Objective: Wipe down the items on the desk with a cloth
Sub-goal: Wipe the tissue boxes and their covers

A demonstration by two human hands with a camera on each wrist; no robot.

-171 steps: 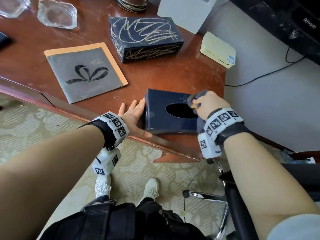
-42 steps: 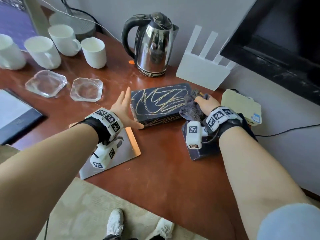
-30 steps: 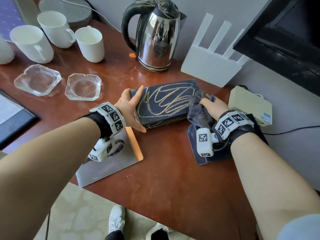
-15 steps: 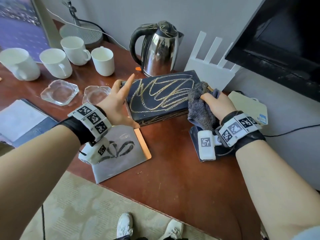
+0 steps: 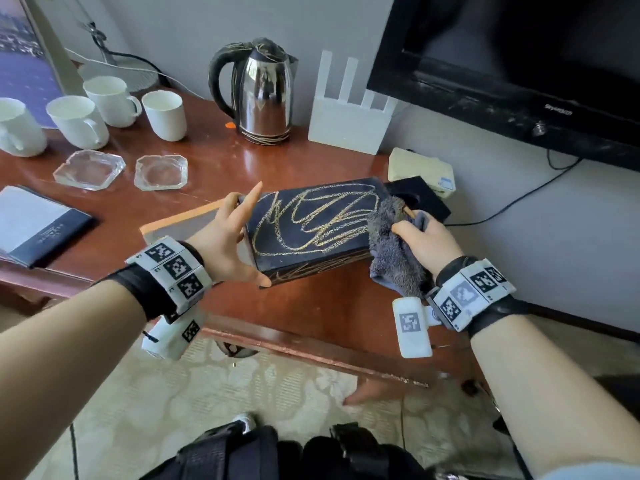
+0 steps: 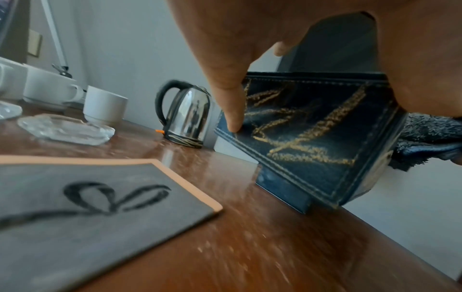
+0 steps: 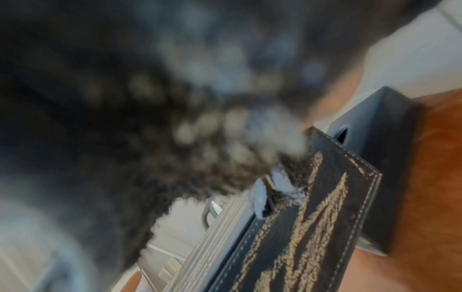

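A dark box with gold scribbles [image 5: 311,223] is held tilted above the desk [image 5: 329,306]. My left hand [image 5: 239,237] grips its left end, thumb at the near bottom edge and fingers on the far side; the left wrist view shows a fingertip on the box's end face [image 6: 312,142]. My right hand [image 5: 422,237] grips a bunched grey cloth [image 5: 388,244] against the box's right end. In the right wrist view the blurred cloth [image 7: 125,118] fills most of the frame and meets the box [image 7: 312,227] at its corner.
A navy tissue box [image 5: 420,199] lies just behind the lifted box, and a grey booklet with an orange border [image 5: 180,223] lies under my left hand. Further back stand a steel kettle [image 5: 263,95], white cups [image 5: 164,114], glass ashtrays [image 5: 161,171], a white router [image 5: 349,116] and a TV [image 5: 519,53].
The gold-scribbled box has come up off the desk and tilted toward me between both hands. My right hand with the cloth has stayed at its right end.
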